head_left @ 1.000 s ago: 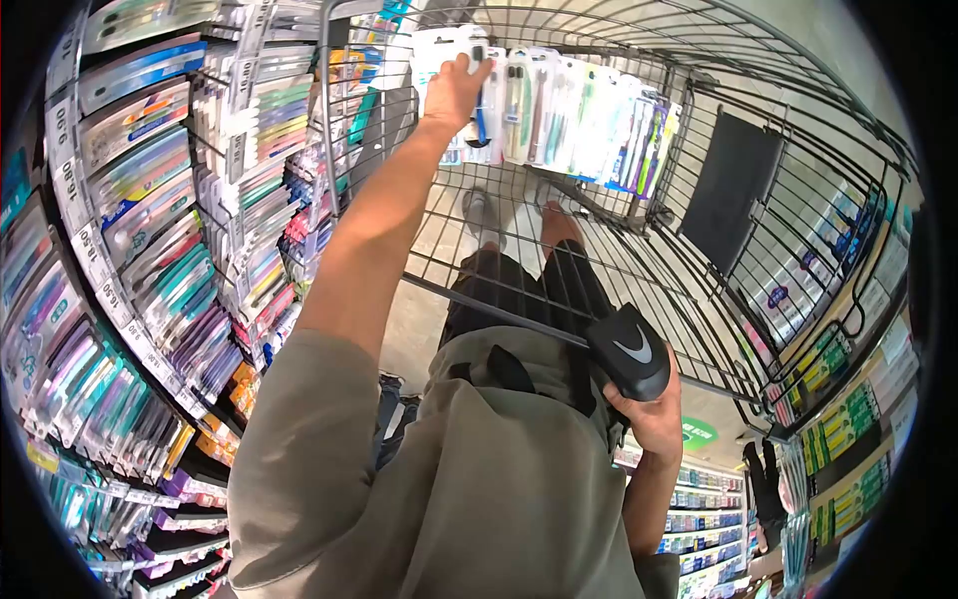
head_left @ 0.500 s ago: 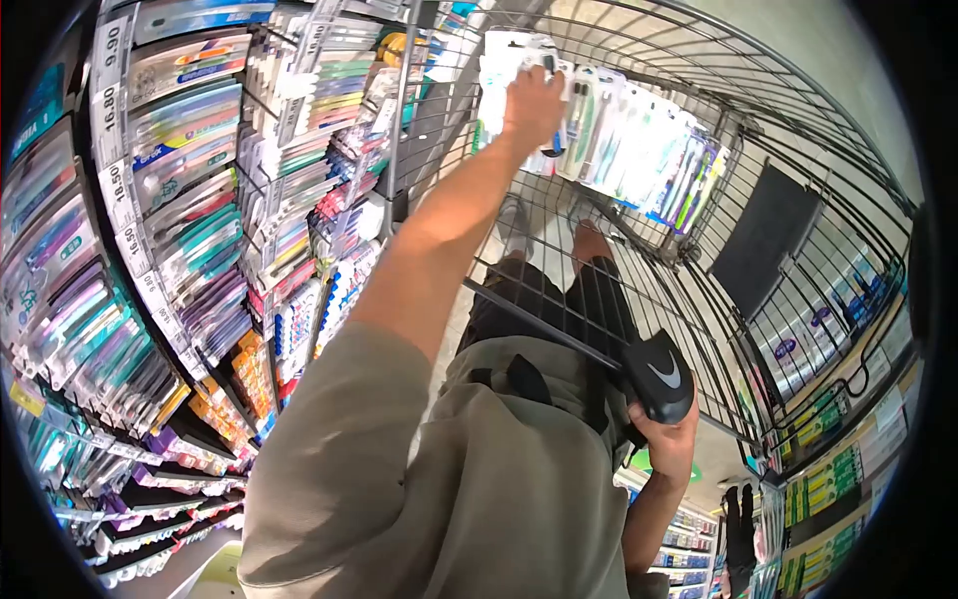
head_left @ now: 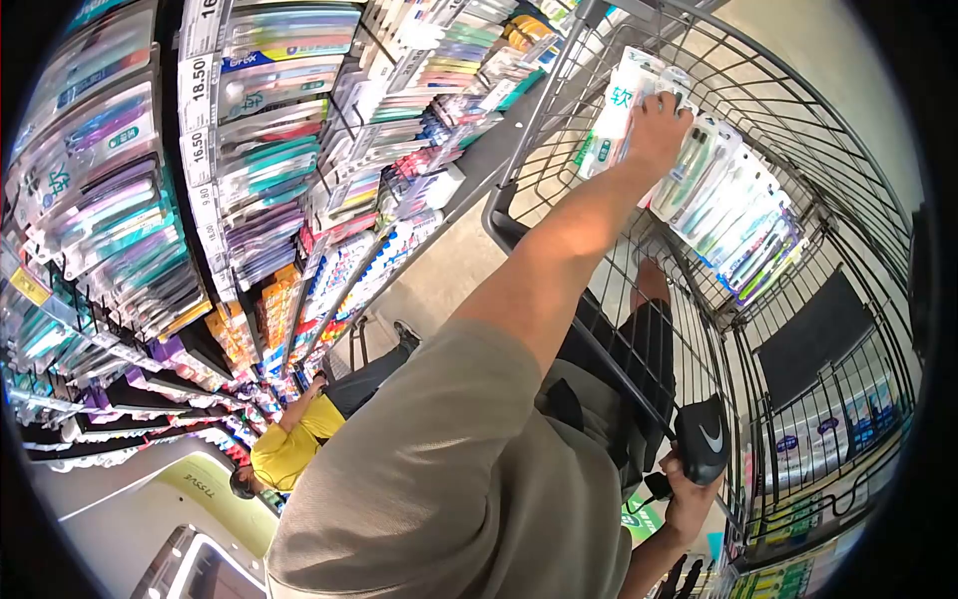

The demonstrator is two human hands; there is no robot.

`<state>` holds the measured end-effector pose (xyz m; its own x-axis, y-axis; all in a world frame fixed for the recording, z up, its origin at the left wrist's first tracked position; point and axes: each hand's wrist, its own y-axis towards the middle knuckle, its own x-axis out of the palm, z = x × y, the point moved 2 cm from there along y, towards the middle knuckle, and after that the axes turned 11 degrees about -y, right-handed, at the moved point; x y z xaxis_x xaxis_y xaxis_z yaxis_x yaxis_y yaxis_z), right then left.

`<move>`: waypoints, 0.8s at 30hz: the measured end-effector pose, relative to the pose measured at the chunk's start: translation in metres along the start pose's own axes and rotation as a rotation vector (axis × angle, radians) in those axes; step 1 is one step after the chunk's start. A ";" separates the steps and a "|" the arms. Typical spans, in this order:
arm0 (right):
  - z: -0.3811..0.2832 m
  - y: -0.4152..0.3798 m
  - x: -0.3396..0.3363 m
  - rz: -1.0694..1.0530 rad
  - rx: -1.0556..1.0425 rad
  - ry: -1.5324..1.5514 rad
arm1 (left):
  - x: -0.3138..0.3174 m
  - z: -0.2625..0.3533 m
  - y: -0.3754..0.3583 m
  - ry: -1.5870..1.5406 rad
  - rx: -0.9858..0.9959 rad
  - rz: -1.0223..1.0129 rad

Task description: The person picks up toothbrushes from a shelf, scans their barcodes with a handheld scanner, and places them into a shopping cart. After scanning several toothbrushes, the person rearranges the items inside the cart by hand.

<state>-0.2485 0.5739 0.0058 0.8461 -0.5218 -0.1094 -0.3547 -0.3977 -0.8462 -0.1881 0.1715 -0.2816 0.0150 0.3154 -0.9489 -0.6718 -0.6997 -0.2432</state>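
Observation:
My left hand (head_left: pixel 661 132) reaches into the wire shopping cart (head_left: pixel 768 72), its fingers curled over the upper end of a toothbrush pack. Beside it, a white pack (head_left: pixel 621 98) with green characters lies at the left end of a row of packaged toothbrushes (head_left: pixel 726 190). The packs overlap side by side along the cart. At the lower right, my right hand (head_left: pixel 689 499) is wrapped round the end of the cart handle, just under its black end cap (head_left: pixel 702 439). My fingertips there are partly hidden.
Shelves of hanging toothbrushes (head_left: pixel 269 150) with price strips stand on the left. A person in a yellow shirt (head_left: pixel 289 444) is at the lower left, near a pale green-edged display (head_left: pixel 205 479). Large silver packages (head_left: pixel 828 429) show beyond the cart at right.
The view has swung, so the cart and both my hands appear farther right. The person in yellow has come into view. My left hand stays at the packs, my right at the handle.

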 end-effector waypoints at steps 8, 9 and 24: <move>0.002 0.003 -0.002 -0.033 -0.002 -0.007 | 0.006 -0.012 -0.011 -0.024 0.060 -0.011; 0.001 0.002 -0.001 -0.020 -0.002 -0.007 | 0.005 -0.014 -0.013 -0.024 0.059 -0.013; 0.004 0.002 -0.005 -0.066 0.004 0.047 | 0.003 -0.008 -0.026 0.154 0.147 -0.120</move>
<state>-0.2519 0.5791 0.0022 0.8480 -0.5292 -0.0284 -0.2968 -0.4299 -0.8527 -0.1649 0.1857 -0.2797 0.2063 0.2812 -0.9372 -0.7586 -0.5590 -0.3348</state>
